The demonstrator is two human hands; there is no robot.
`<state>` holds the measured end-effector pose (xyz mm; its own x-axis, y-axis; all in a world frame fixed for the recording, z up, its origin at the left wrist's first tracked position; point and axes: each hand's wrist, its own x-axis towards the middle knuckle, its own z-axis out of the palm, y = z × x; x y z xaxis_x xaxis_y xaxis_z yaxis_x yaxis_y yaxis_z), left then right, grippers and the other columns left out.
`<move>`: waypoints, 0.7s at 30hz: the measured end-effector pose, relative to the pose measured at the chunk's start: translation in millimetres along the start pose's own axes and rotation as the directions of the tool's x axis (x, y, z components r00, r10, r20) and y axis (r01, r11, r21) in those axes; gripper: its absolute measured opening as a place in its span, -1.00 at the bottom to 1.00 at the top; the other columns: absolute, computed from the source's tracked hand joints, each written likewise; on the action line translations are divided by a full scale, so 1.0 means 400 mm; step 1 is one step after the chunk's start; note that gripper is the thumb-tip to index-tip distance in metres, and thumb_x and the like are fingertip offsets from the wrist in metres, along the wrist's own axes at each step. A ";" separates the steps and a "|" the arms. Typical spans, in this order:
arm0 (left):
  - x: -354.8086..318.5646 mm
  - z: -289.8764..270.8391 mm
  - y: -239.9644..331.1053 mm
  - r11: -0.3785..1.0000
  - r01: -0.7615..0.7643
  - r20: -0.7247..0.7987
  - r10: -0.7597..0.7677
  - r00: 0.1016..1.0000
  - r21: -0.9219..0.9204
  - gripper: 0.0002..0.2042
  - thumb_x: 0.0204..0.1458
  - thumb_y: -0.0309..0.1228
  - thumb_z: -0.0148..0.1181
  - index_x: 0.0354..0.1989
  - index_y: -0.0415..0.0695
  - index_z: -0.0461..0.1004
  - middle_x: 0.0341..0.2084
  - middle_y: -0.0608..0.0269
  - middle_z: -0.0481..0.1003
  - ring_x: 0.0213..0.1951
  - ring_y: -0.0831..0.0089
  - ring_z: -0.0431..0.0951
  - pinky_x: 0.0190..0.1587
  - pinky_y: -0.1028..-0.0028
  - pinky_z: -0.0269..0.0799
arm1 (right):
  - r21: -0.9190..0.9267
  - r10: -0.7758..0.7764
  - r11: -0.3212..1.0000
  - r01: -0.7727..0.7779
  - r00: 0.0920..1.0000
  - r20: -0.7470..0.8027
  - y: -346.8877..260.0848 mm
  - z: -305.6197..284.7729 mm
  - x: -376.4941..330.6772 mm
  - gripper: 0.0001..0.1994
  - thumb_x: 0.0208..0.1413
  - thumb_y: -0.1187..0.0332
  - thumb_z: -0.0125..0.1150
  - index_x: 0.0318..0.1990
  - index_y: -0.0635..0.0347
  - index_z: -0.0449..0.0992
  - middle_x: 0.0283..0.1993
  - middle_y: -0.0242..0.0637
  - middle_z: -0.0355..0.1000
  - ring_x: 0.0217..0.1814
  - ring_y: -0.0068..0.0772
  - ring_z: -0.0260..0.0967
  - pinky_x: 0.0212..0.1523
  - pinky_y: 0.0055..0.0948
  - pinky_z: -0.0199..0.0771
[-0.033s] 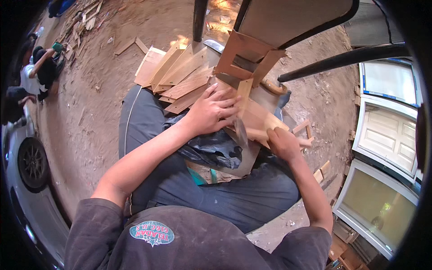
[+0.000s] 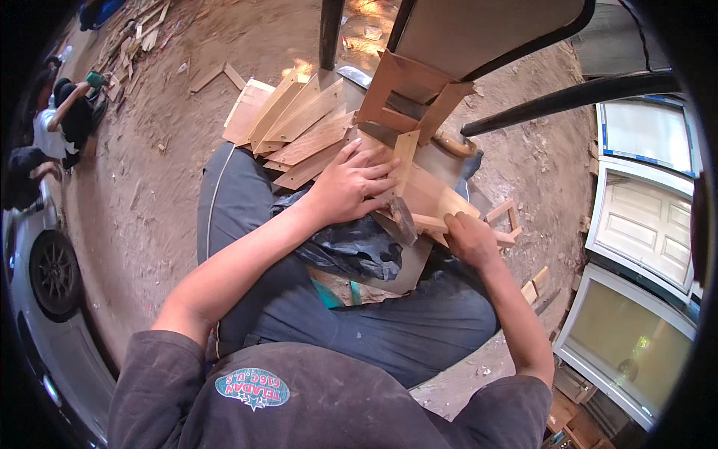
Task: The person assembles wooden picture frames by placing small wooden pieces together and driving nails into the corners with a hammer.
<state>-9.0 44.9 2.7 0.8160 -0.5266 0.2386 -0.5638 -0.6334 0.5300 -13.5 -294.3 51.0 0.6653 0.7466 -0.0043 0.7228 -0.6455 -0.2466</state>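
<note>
My right hand [image 2: 471, 238] is closed round the wooden handle of a hammer [image 2: 432, 223]. The dark hammer head [image 2: 403, 221] lies just beside my left fingertips. Stretched out flat, the fingers of my left hand [image 2: 354, 185] rest on a reddish wooden board [image 2: 374, 156]. A pale wooden strip [image 2: 404, 159] stands slanted across the boards, right of those fingers. Beyond it is a brown wooden frame [image 2: 404, 90] with a rectangular opening. Whether a nail sits under my left fingers is hidden.
Several slant-cut boards [image 2: 299, 123] fan out beyond my left knee. Dark metal legs [image 2: 553, 107] of a piece of furniture stand ahead. White panelled doors [image 2: 643, 224] line the right. At far left are a parked car [image 2: 60, 337] and people [image 2: 63, 123].
The hammer head, blurred by motion before, is now sharper and slightly lower. My left hand has stayed on the board.
</note>
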 end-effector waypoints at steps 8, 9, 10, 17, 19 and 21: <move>-0.001 0.002 -0.007 1.000 -0.001 -0.013 0.001 1.000 0.024 -0.49 0.03 -0.13 0.42 0.23 0.21 0.61 0.41 0.41 0.43 0.48 0.21 0.30 0.54 -0.09 -0.01 | 0.063 -0.038 0.997 0.037 0.999 0.017 0.001 0.000 -0.004 -0.65 -0.11 0.43 0.38 -0.11 0.13 0.48 -0.41 -0.21 0.37 -0.42 -0.03 0.48 -0.45 -0.09 0.48; -0.001 0.002 -0.005 1.000 -0.008 -0.006 0.008 1.000 0.009 -0.49 0.03 -0.13 0.43 0.23 0.21 0.61 0.41 0.41 0.43 0.47 0.21 0.30 0.54 -0.09 -0.01 | 0.062 -0.015 0.998 0.014 1.000 0.017 0.002 0.004 -0.006 -0.64 -0.12 0.44 0.38 -0.10 0.13 0.48 -0.40 -0.21 0.37 -0.42 -0.03 0.48 -0.45 -0.09 0.48; -0.005 0.000 -0.002 1.000 -0.008 0.003 0.008 1.000 -0.003 -0.49 0.03 -0.13 0.43 0.22 0.21 0.61 0.40 0.41 0.44 0.47 0.20 0.31 0.54 -0.09 0.00 | 0.078 -0.048 0.996 0.048 0.999 -0.006 0.002 0.003 -0.007 -0.63 -0.12 0.44 0.39 -0.10 0.13 0.48 -0.40 -0.21 0.37 -0.41 -0.03 0.48 -0.45 -0.08 0.49; -0.003 0.001 -0.007 1.000 -0.004 -0.022 0.004 1.000 0.001 -0.47 0.01 -0.14 0.44 0.23 0.20 0.61 0.40 0.40 0.44 0.46 0.19 0.32 0.54 -0.10 0.01 | 0.062 0.004 0.998 -0.004 1.000 -0.003 0.011 0.007 -0.014 -0.65 -0.11 0.43 0.42 -0.12 0.11 0.49 -0.41 -0.19 0.37 -0.43 -0.01 0.47 -0.45 -0.05 0.50; -0.003 0.002 -0.005 1.000 -0.010 -0.027 0.010 1.000 -0.027 -0.47 0.01 -0.14 0.44 0.23 0.19 0.61 0.40 0.40 0.44 0.45 0.19 0.33 0.54 -0.11 0.01 | 0.060 -0.027 0.998 0.027 1.000 0.014 0.012 -0.005 -0.012 -0.66 -0.11 0.42 0.43 -0.13 0.11 0.49 -0.42 -0.18 0.38 -0.44 -0.01 0.47 -0.46 -0.05 0.50; -0.005 0.000 -0.009 1.000 -0.003 -0.028 0.003 1.000 0.009 -0.48 0.01 -0.14 0.44 0.23 0.19 0.61 0.39 0.40 0.45 0.45 0.19 0.34 0.54 -0.10 0.01 | 0.051 -0.050 0.998 0.049 0.998 0.024 0.004 -0.012 0.000 -0.66 -0.11 0.41 0.43 -0.13 0.11 0.50 -0.42 -0.17 0.38 -0.45 0.00 0.47 -0.47 -0.04 0.49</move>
<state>-8.7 48.2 0.4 0.8175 -0.5127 0.2624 -0.5671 -0.6370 0.5221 -11.6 -296.2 55.3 0.6238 0.7815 -0.0153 0.7438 -0.5995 -0.2955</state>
